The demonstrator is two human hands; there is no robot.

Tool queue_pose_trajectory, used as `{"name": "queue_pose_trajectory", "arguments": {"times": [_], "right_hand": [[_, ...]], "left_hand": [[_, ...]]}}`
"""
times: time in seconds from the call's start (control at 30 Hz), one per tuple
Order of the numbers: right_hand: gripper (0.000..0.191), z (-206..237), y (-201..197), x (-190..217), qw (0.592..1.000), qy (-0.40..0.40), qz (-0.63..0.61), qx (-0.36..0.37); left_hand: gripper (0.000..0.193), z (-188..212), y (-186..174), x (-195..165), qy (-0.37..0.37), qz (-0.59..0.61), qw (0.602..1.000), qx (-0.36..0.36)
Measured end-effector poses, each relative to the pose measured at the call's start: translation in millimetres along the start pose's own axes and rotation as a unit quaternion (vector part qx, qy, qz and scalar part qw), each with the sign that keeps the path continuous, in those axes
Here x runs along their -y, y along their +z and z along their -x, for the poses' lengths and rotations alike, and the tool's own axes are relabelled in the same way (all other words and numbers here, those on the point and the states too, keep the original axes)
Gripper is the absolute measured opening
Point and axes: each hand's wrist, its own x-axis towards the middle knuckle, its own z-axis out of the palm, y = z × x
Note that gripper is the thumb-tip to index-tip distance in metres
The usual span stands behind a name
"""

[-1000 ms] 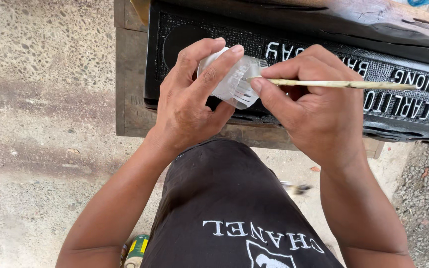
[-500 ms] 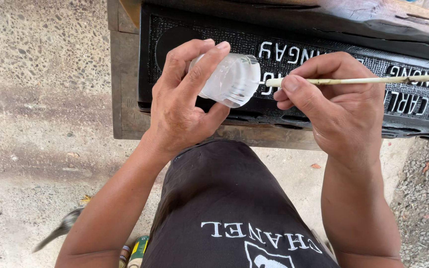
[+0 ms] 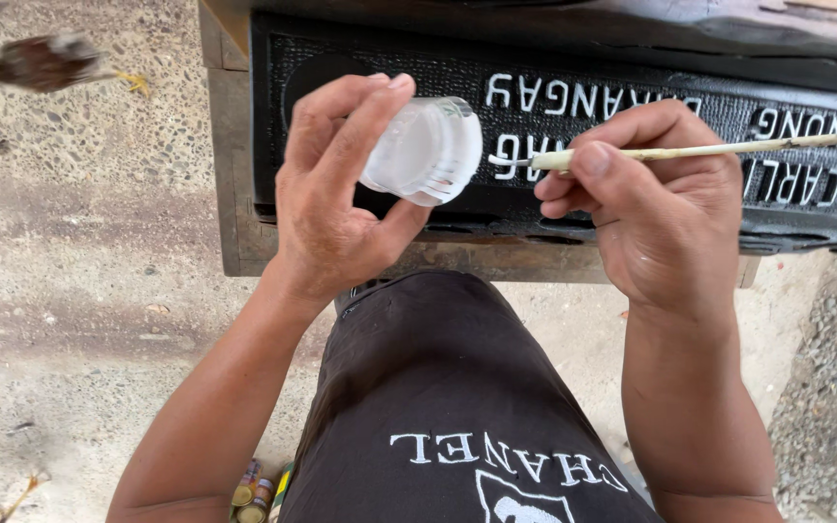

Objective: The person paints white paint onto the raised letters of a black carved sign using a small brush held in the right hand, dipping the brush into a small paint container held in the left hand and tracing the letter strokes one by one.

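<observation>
My left hand holds a small clear plastic cup tilted on its side, with white paint inside. My right hand grips a thin wooden-handled brush like a pen; its white-tipped end points left, close to the cup's mouth. Both hands hover over a long black plaque with raised letters painted white, lying on a wooden bench.
A rough concrete floor spreads to the left. My knee in dark shorts sits under the hands. A chicken passes at the top left. Small cans lie by my leg; gravel is at right.
The brush tip has come out of the cup and moved right, then back near its mouth. My hands have drifted apart and the view has shifted. A chicken has moved from lower left to upper left.
</observation>
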Motion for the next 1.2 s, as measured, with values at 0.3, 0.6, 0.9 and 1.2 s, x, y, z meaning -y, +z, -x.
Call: {"name": "queue_pose_trajectory", "arguments": {"times": [0.3, 0.6, 0.9, 1.2], "right_hand": [[0.008, 29, -46, -56, 0.966, -0.177, 0.173, -0.074], [0.012, 37, -47, -72, 0.934, -0.198, 0.283, -0.089], [0.014, 38, -45, -69, 0.938, -0.177, 0.285, -0.084], [0.013, 35, -49, -71, 0.936, -0.184, 0.290, -0.076]], "left_hand": [[0.074, 4, 8, 13, 0.050, -0.006, 0.998, -0.040], [0.073, 2, 1, 6, 0.031, -0.027, 0.999, -0.016], [0.076, 6, 2, 9, 0.017, -0.023, 0.999, -0.015], [0.079, 8, 6, 17, 0.033, -0.016, 0.999, -0.028]]}}
